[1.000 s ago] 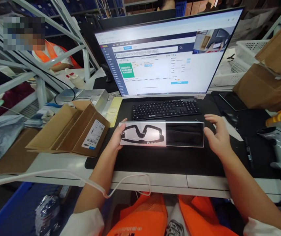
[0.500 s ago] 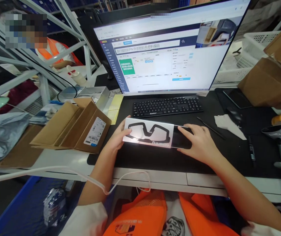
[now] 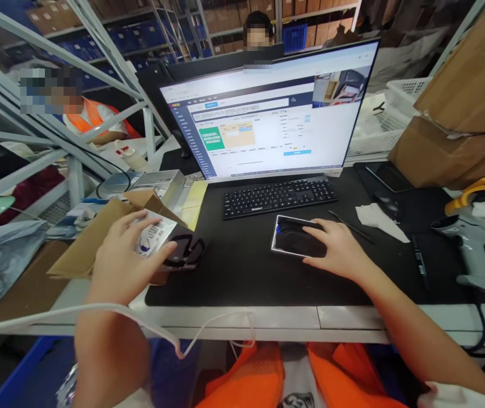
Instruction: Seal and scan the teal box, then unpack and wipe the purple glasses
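Observation:
My left hand (image 3: 126, 255) is on the left, fingers closed round a printed box sleeve (image 3: 156, 233). The sleeve is tilted in front of the open cardboard box (image 3: 87, 241); its near end is white with print, and a bold black outline shows on its glossy side. Over the black desk mat (image 3: 234, 266), my right hand (image 3: 340, 243) grips the right end of a flat black box (image 3: 293, 235) with pale edges. Its thumb and fingers lie along the sides of this box. The sleeve and the black box are apart. I cannot make out what the black box contains.
Behind the hands stand a keyboard (image 3: 280, 196) and a monitor (image 3: 263, 124). To the right lie a torn white paper (image 3: 381, 221), a marker (image 3: 420, 260) and a barcode scanner (image 3: 467, 243). A white cable (image 3: 98, 309) crosses the desk's front edge. Two other people are beyond the desk.
The sleeve has come off the black box and moved left with my left hand, towards the cardboard box. My right hand still holds the black box. A tan panel now shows on the screen.

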The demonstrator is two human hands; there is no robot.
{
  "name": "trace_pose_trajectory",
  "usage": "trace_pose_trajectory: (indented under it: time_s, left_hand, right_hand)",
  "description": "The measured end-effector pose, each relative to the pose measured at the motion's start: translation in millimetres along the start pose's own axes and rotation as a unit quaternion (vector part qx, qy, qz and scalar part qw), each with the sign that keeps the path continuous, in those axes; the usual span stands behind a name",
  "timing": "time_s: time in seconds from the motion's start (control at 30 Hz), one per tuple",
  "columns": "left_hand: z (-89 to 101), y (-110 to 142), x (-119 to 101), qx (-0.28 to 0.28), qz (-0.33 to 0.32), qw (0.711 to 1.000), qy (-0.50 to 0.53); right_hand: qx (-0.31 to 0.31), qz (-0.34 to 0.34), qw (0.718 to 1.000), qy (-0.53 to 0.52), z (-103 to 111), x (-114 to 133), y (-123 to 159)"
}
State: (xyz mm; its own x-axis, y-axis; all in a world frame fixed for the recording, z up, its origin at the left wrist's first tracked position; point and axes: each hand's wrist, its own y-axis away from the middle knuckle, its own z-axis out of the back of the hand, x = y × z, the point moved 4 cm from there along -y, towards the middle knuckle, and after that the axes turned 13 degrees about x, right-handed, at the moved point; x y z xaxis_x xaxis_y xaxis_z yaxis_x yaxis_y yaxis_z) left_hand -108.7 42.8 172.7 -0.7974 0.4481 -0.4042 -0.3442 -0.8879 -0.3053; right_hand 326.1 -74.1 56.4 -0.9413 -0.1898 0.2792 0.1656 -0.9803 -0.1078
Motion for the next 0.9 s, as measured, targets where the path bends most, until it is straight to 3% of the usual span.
trace_pose_trajectory:
  time_s: [0.07,0.17,0.3,0.43,0.53,0.6,0.63,0.73,0.83,0.9]
  left_hand:
    - [-13.4,-7,-2,0.0,0.003,0.999,-0.031]
    - [-29.9,-12,-3,-0.057,-0.02,0.997,-0.047]
    - [-35.2,-3,0,-0.168,-0.06,0.983,-0.038]
    - [-39.7,10,6,-0.217,-0.097,0.968,-0.082]
    - [-42.2,22,-7,-0.286,-0.165,0.939,-0.097]
    - [-47.5,25,-29,-0.295,-0.221,0.928,-0.057]
    - [-53.5,23,-46,-0.268,-0.26,0.928,-0.019]
    - [-95.0,2,-105,-0.02,-0.347,0.935,0.073]
    - [-150.3,-26,-149,0.134,-0.333,0.926,0.119]
    - [-186.9,-41,-162,0.221,-0.295,0.917,0.149]
  right_hand:
    - [0.005,0.01,1.0,0.014,-1,9,0]
    - [0.015,0.018,0.999,0.029,-4,16,0]
    - [0.031,0.007,0.999,0.027,-7,13,-1]
    - [0.025,0.006,0.999,0.028,-6,14,-1]
    - [0.013,0.011,0.999,0.044,-7,17,0]
    - [0.006,0.018,0.998,0.052,-7,19,0]
    - [0.004,0.022,0.998,0.053,-8,19,0]
    - [0.007,0.028,0.998,0.051,-9,20,0]
    - [0.01,0.028,0.998,0.046,-10,20,1]
    - [0.014,0.031,0.999,0.043,-10,20,1]
